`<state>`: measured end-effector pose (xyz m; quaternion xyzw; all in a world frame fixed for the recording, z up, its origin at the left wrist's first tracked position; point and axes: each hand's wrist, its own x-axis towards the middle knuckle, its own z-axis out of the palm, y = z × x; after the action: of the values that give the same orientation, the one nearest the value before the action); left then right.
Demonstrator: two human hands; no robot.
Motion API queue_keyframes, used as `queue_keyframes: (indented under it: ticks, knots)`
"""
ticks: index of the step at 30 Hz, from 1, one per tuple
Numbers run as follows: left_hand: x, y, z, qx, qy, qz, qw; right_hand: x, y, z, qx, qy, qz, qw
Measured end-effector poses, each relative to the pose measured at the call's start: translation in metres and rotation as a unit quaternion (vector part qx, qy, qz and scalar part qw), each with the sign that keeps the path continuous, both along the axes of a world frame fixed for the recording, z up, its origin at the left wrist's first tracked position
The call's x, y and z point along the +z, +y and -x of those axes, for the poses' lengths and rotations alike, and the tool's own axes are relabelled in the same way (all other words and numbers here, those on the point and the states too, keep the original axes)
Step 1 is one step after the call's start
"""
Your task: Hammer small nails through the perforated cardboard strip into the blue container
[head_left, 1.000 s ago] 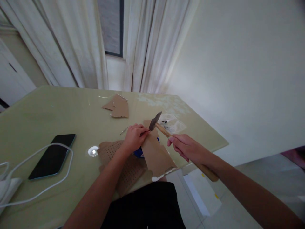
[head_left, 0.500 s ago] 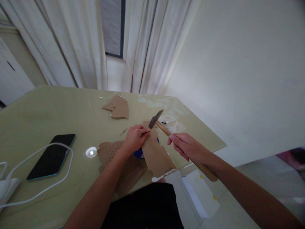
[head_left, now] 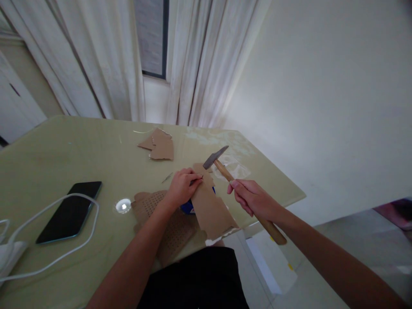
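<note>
My right hand (head_left: 252, 197) is wrapped round the wooden handle of a hammer (head_left: 224, 170). Its metal head hangs a little above and to the right of my left fingertips, apart from the cardboard. My left hand (head_left: 184, 187) pinches a small, thin nail (head_left: 202, 176) over the far part of a torn brown cardboard strip (head_left: 212, 208); the nail is mostly hidden by the fingers. Beneath the strip, part of a blue object (head_left: 187, 208) shows. Left of it, under my left forearm, lies a piece of cardboard dotted with holes (head_left: 151, 203).
A few thin nails (head_left: 167, 177) lie left of my left hand. Farther back are cardboard scraps (head_left: 162, 146), and a clear plastic bag (head_left: 236, 166) lies at the right. A phone (head_left: 72, 210) and a white cable (head_left: 93, 229) occupy the table's left side.
The hammer head has risen and shifted slightly right, away from my left fingertips, as my right hand tilted it. My left hand and the cardboard strip have stayed in place.
</note>
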<state>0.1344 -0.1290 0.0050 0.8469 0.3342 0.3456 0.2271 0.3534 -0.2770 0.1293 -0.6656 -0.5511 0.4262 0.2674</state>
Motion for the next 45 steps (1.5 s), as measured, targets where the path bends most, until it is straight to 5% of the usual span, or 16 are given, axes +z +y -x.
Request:
queue_keyframes:
  ticks: [31, 45]
  knots:
    - [0.002, -0.004, 0.003, 0.003, -0.002, 0.023, 1.000, -0.027, -0.005, 0.004, -0.026, -0.023, -0.008, 0.999]
    - [0.003, -0.006, 0.003, 0.001, -0.012, 0.023, 1.000, -0.030, -0.005, 0.009, 0.031, -0.092, -0.009, 0.995]
